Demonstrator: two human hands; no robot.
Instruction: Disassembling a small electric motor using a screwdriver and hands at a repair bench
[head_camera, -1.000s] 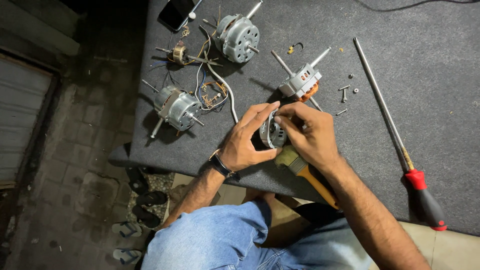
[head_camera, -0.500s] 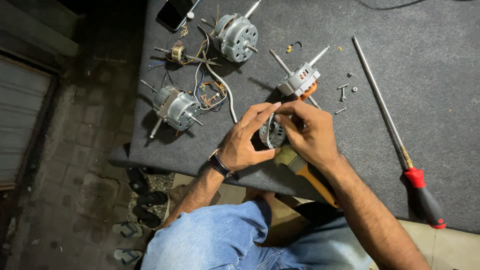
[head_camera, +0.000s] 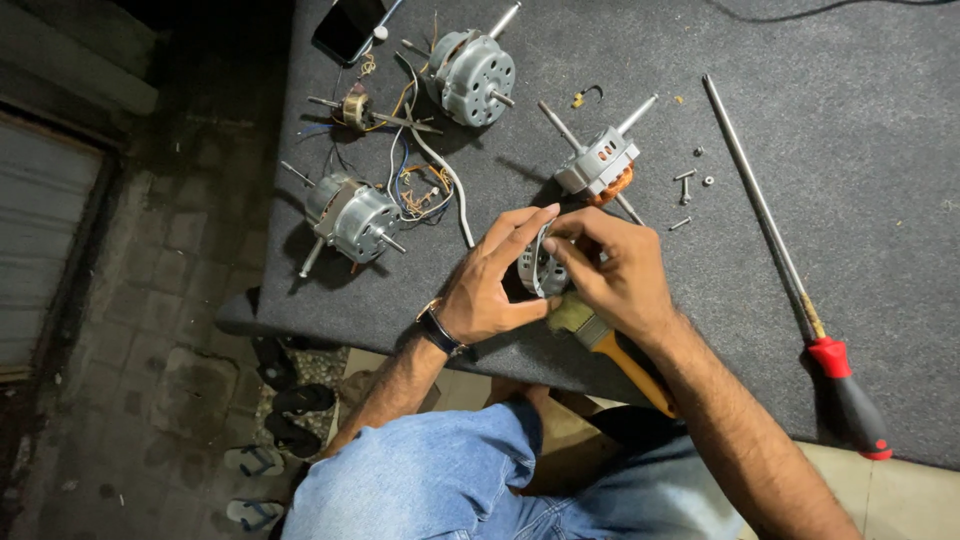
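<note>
Both my hands hold a round grey metal motor cover (head_camera: 541, 268) just above the near edge of the dark grey mat (head_camera: 820, 150). My left hand (head_camera: 492, 285), with a watch on its wrist, cups the cover from the left. My right hand (head_camera: 612, 270) pinches it from the right. A paintbrush with a yellow handle (head_camera: 610, 345) lies under my right hand, touching it. A motor core with a shaft and copper winding (head_camera: 600, 165) sits just beyond my fingers.
Two more grey motors (head_camera: 475, 70) (head_camera: 350, 215) with loose wires lie at the left. A long screwdriver with a red handle (head_camera: 790, 280) lies at the right. Small screws (head_camera: 688, 185) are scattered near the core. A phone (head_camera: 350, 28) rests at the far edge. Sandals (head_camera: 290, 420) are on the floor.
</note>
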